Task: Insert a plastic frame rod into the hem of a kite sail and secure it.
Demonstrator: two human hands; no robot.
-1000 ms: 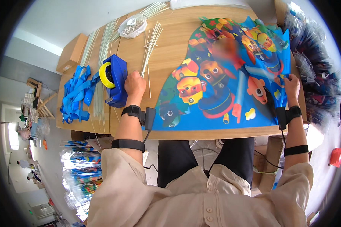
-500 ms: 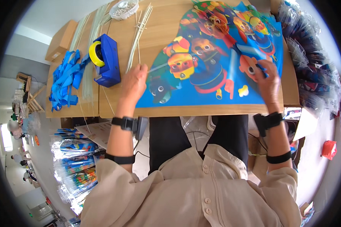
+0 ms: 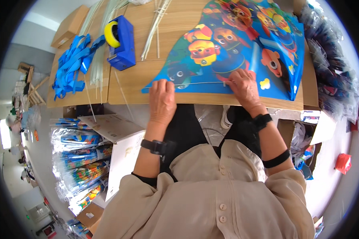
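Between my two hands runs a thin white rod [image 3: 199, 83], lying along the near edge of a large blue sheet [image 3: 211, 89] printed with cartoon characters. My left hand [image 3: 162, 97] is closed on the rod's left end, beside the sheet's pointed left corner. Pinched fingers of my right hand [image 3: 244, 88] grip the other end, over the printed sheet. Part of the sheet's right side is folded up in a loose ridge. The fingertips partly hide the rod's ends.
A blue tape dispenser [image 3: 125, 44] with a yellow roll stands at left, near a heap of blue ribbon strips [image 3: 70, 73]. Pale thin sticks [image 3: 155, 28] lie behind. Bagged goods [image 3: 327, 59] crowd the right; bagged printed pieces [image 3: 83, 155] sit below left.
My left hand has moved right and nearer, bringing the rod to the sheet's near edge. My right hand has left the sheet's right side and moved left onto the rod.
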